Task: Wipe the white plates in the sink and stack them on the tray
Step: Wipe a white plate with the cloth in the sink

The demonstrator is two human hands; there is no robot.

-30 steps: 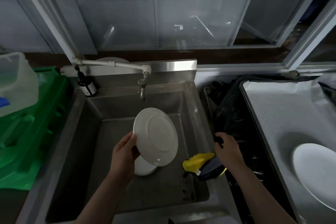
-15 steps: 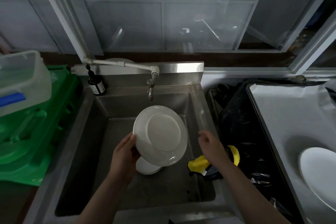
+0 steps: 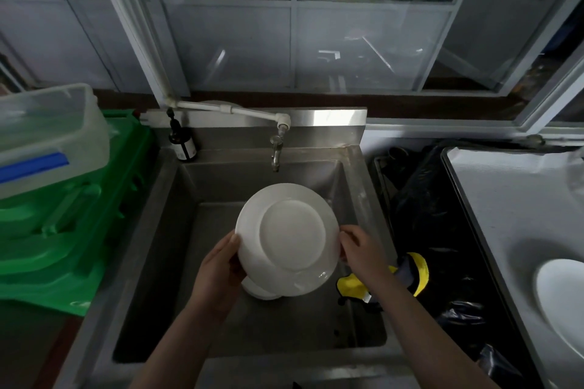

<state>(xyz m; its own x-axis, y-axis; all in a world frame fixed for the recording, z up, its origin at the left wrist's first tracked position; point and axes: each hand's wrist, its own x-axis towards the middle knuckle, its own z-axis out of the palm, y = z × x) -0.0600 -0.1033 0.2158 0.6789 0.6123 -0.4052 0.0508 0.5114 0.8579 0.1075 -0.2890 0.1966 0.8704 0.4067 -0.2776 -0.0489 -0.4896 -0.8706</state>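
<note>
White porcelain plate hangs tilted over the steel sink, underside up, left hand gripping its near-left rim, right hand pinching the right rim. Another plate lies below. Wiping seems pending: the yellow cloth lies on the sink's right edge. One plate sits on the tray, far right.

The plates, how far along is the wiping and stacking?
Done: one white plate lies on the tray. In hand: the left hand and right hand hold a plate over the sink. Left: another plate beneath it; yellow cloth lies aside.
</note>
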